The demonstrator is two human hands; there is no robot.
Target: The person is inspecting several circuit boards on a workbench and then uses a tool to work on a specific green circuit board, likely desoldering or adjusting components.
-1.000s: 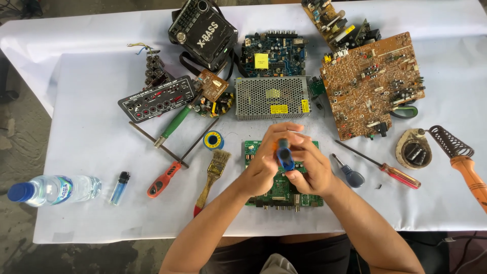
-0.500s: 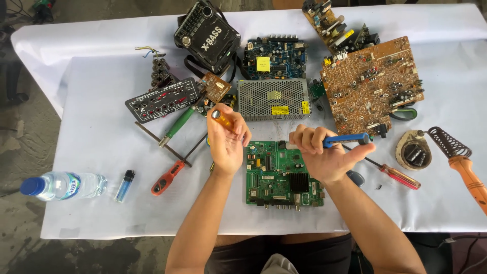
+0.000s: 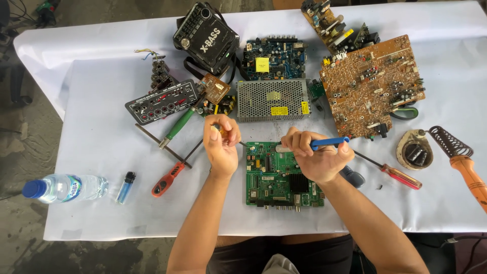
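Left hand (image 3: 221,144): curled tight, pinching a small yellowish thing (image 3: 219,131) I cannot name, just left of the board.
Right hand (image 3: 318,155): closed around a blue-handled tool (image 3: 328,142), its tip lying over the board's top edge.
Green circuit board (image 3: 280,175): flat on the white table cover (image 3: 101,152), near the front edge, in the middle.
How the board handles: looks light, stiff and easy to break; best held by its bare edges.
Nearby: red screwdriver (image 3: 165,179) to the left, metal mesh box (image 3: 274,99) behind the board.
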